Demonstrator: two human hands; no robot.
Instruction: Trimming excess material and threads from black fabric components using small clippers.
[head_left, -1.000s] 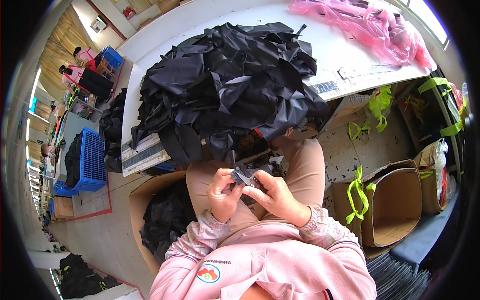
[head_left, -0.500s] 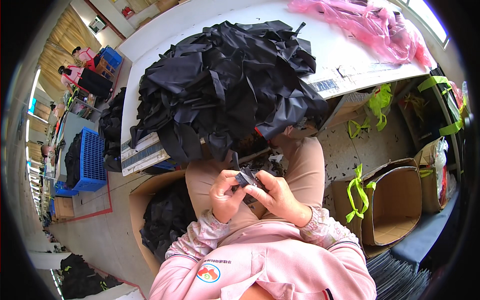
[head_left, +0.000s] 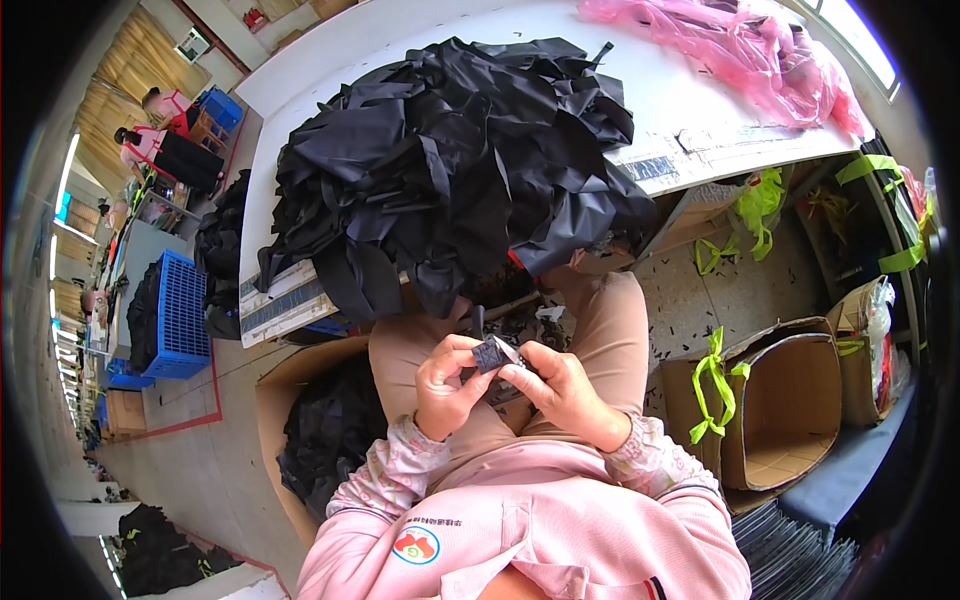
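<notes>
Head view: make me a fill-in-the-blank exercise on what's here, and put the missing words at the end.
1. In the picture, the small dark piece pinched by the left hand lies to the ____ of the right hand.
2. The big fabric heap on the white table is ____.
3. The crumpled plastic at the table's right is ____.
4. The large crate left of the table is ____.

Missing words: left; black; pink; blue.

Left hand [head_left: 447, 388] pinches small dark piece [head_left: 488, 355] — right hand [head_left: 570, 390] at its edge; black fabric [head_left: 450, 150] lies heaped on white bench [head_left: 665, 125] beyond.
</notes>
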